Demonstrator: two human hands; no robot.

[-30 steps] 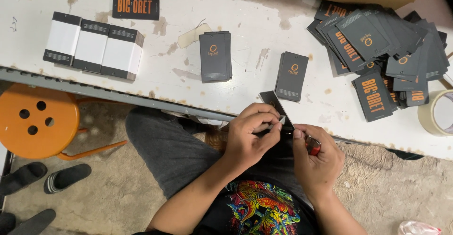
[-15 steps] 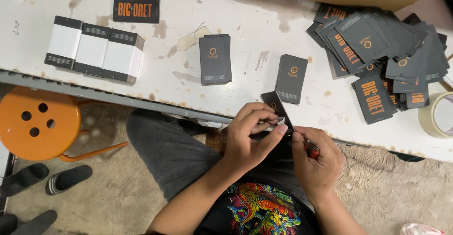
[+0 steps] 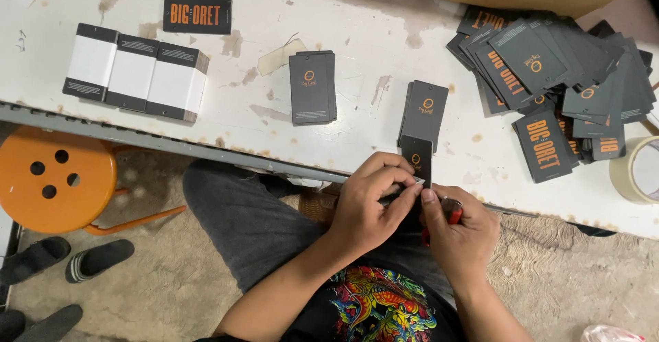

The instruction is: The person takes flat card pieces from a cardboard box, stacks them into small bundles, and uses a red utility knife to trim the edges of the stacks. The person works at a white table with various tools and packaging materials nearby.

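At the near edge of the white table [image 3: 226, 60] the left hand [image 3: 374, 201] pinches a dark card tag [image 3: 417, 156] between thumb and fingertips, its grip clamped on the tag's lower end. The tag stands with its long axis running away from the person, its upper end overlapping a small stack of like tags [image 3: 424, 112] that lies flat just beyond it. The right hand [image 3: 460, 235] sits just to the right of and slightly nearer the body than the left, its forefinger touching the tag's bottom edge; its other fingers are curled round a small red tool [image 3: 449, 211], mostly hidden, so that grip is closed on the tool. The left hand is the one nearer the tag's body, and the tag lies up and away from both hands. A second stack of tags [image 3: 312, 86] rests further left, three white-banded bundles [image 3: 137, 73] lie at the far left, and a loose heap of tags [image 3: 556, 81] spreads at the right beside a roll of tape [image 3: 635, 170]. An orange stool [image 3: 51, 177] stands under the table edge.
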